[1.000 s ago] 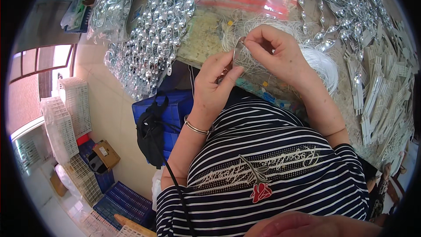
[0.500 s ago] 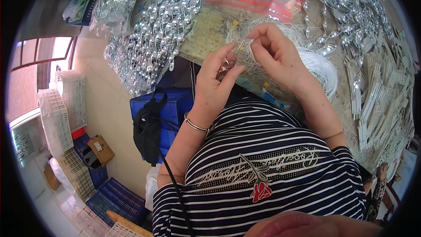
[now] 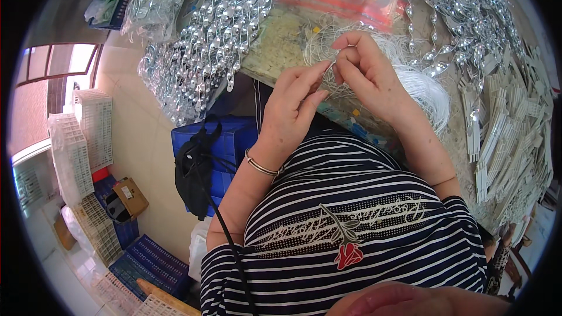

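My left hand (image 3: pixel 288 105) and my right hand (image 3: pixel 372 76) meet over the near edge of the worktable, fingertips almost touching. A thin white string (image 3: pixel 332 65) shows between them. My right thumb and forefinger pinch it, and the other fingers are raised or curled. On my left hand the forefinger reaches the string, while the thumb stands a little apart below. The fingers curl inward, so whatever lies inside that palm is hidden. Just beyond my right wrist lies a loose bundle of white string (image 3: pixel 427 90), its strands spreading across the tabletop (image 3: pixel 272 44).
Twisted silver strips hang in bunches at the left (image 3: pixel 199 52) and lie heaped at the far right (image 3: pixel 468 9). Clear bags with a red band (image 3: pixel 336 3) lie at the back. Pale flat strips (image 3: pixel 515 140) pile up on the right. Blue boxes (image 3: pixel 225 140) and plastic crates (image 3: pixel 93 129) stand left.
My left hand has moved up toward my right one, its forefinger now at the string. The gap between my fingertips has narrowed. My right hand has barely shifted.
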`<state>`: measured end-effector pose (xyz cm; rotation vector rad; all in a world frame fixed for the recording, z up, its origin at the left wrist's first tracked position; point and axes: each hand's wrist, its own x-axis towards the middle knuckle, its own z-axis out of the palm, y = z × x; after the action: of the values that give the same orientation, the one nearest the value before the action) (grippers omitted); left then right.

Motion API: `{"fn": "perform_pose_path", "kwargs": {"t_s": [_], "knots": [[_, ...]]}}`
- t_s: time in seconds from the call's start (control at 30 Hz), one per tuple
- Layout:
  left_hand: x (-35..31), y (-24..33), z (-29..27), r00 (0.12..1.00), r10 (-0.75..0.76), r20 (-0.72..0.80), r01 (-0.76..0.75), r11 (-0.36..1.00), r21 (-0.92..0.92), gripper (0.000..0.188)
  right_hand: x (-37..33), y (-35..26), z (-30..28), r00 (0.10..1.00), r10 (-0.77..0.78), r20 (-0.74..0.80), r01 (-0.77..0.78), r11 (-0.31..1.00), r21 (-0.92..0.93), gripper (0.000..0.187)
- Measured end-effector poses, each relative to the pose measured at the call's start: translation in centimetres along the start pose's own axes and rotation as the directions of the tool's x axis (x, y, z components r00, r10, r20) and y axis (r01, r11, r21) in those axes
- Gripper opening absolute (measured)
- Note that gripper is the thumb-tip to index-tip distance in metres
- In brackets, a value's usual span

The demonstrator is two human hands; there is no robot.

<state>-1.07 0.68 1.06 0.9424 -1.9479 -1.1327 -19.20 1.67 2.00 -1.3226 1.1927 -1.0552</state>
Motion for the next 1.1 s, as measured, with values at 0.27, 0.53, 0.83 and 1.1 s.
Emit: {"fn": "perform_pose_path", "kwargs": {"t_s": [0.27, 0.53, 0.83, 1.1], "knots": [[0.0, -0.1, -0.6, 0.999, 0.040, 0.035, -0.044, 0.990, 0.134, 0.045, 0.0, -0.7, -0.3, 0.998, 0.055, 0.038, -0.056, 0.998, 0.010, 0.022], [-0.2, 0.1, -1.1, 0.999, 0.003, 0.050, -0.012, 0.984, 0.179, 0.043, 0.3, -0.4, -1.3, 0.999, -0.003, 0.047, 0.011, 0.985, -0.172, 0.022], [-0.4, 0.1, -0.9, 0.997, 0.076, -0.009, -0.072, 0.967, 0.243, 0.046, 0.1, -0.5, -1.1, 0.998, -0.051, 0.037, 0.054, 0.993, -0.107, 0.017], [-0.5, 0.4, -1.4, 0.999, 0.014, 0.036, -0.022, 0.969, 0.245, 0.040, 0.1, -1.2, -1.3, 0.999, 0.026, 0.029, -0.026, 1.000, -0.008, 0.011]]}}
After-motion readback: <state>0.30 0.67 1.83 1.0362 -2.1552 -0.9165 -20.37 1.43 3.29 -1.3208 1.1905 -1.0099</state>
